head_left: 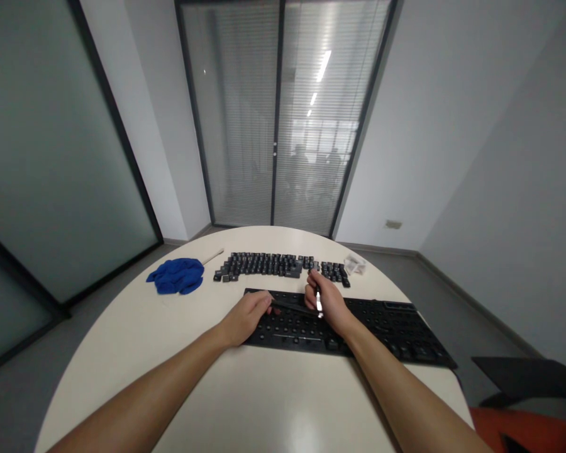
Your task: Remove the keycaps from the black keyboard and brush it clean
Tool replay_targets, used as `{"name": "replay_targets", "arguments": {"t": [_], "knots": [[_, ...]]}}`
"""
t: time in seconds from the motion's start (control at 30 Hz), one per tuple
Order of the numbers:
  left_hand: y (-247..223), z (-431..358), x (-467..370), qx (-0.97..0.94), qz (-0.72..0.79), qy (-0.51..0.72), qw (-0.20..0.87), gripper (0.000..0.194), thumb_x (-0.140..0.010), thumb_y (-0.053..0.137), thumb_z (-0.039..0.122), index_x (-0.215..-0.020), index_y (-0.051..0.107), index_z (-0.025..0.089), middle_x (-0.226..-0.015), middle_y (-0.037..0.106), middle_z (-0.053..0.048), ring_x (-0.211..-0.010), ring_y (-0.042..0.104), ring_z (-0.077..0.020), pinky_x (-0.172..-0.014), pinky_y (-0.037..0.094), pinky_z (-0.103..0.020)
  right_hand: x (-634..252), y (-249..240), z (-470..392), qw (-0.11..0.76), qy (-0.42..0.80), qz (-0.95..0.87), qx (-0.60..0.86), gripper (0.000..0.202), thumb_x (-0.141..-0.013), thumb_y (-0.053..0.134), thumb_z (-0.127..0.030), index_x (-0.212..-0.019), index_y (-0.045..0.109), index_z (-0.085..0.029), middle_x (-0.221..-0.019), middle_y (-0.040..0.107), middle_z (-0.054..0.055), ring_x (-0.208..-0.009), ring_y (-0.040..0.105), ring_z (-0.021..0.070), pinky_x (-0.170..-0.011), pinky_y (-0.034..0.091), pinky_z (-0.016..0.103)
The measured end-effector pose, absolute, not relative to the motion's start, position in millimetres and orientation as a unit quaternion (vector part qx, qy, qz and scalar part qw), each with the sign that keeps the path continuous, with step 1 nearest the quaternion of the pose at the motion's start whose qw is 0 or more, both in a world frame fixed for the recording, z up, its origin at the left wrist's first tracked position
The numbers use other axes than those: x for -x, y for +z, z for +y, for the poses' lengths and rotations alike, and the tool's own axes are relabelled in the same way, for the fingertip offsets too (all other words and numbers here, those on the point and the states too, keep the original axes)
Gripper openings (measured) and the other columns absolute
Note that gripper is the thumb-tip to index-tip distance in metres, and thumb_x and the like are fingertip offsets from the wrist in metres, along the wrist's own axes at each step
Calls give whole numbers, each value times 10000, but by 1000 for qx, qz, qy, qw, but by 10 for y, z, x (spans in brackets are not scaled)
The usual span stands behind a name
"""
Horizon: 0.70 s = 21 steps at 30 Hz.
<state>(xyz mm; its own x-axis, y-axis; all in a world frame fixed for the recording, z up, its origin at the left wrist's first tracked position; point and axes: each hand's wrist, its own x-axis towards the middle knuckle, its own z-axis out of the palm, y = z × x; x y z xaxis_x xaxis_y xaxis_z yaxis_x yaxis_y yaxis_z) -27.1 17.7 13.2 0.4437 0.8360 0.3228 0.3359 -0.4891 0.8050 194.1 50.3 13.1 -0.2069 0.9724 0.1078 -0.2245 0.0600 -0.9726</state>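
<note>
Black keyboard (396,333) under two bare hands on a pale, rounded table (207,390)

The keyboard lies flat near the table's middle, many of its key spots bare. Over its left part, the left hand (245,318) has its fingers closed on one end of a slim dark strip (292,307), which slants toward the right hand (329,305). The right hand's fingers are curled around a thin shiny tool (319,303). Just beyond the keyboard, loose black keys (259,264) sit in rows. To their left are a crumpled blue cloth (178,275) and a thin pale stick (213,256); to their right, a clear plastic bag (355,264). An orange-red chair (528,431) stands at lower right. Behind is a glass partition with blinds (240,126).
</note>
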Motion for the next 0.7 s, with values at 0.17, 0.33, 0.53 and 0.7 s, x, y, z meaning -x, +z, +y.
{"name": "replay_targets", "arguments": {"t": [0.17, 0.33, 0.53, 0.7], "knots": [[162, 218, 290, -730, 384, 425, 373, 395, -990, 280, 360, -791, 572, 183, -835, 652, -40, -852, 585, -203, -842, 401, -319, -1963, 156, 500, 537, 577, -496, 365, 501, -878, 490, -638, -614, 348, -237, -378, 299, -94, -326, 306, 93, -383, 246, 253], [133, 223, 290, -724, 364, 432, 396, 353, -989, 324, 399, -799, 538, 192, -832, 656, -31, -851, 590, -197, -854, 404, -314, -1977, 203, 436, 500, 532, -554, 400, 484, -893, 472, -607, -615, 366, -225, -435, 393, -70, -393, 435, 102, -449, 324, 253], [157, 220, 289, -724, 384, 435, 372, 412, -1001, 293, 410, -756, 544, 194, -815, 660, -34, -835, 587, -200, -861, 402, -319, -2116, 425, 275, 346, 496, -676, 421, 404, -792, 681, -447, -753, 339, -237, -608, 542, -62, -503, 537, 121, -481, 329, 239], [133, 208, 297, -734, 376, 436, 360, 410, -997, 296, 405, -750, 547, 195, -795, 652, -32, -811, 588, -199, -818, 414, -314, -2316, 601, 186, 249, 439, -750, 428, 337, -759, 710, -343, -784, 395, -227, -735, 593, -28, -610, 523, 130, -582, 398, 271]]}}
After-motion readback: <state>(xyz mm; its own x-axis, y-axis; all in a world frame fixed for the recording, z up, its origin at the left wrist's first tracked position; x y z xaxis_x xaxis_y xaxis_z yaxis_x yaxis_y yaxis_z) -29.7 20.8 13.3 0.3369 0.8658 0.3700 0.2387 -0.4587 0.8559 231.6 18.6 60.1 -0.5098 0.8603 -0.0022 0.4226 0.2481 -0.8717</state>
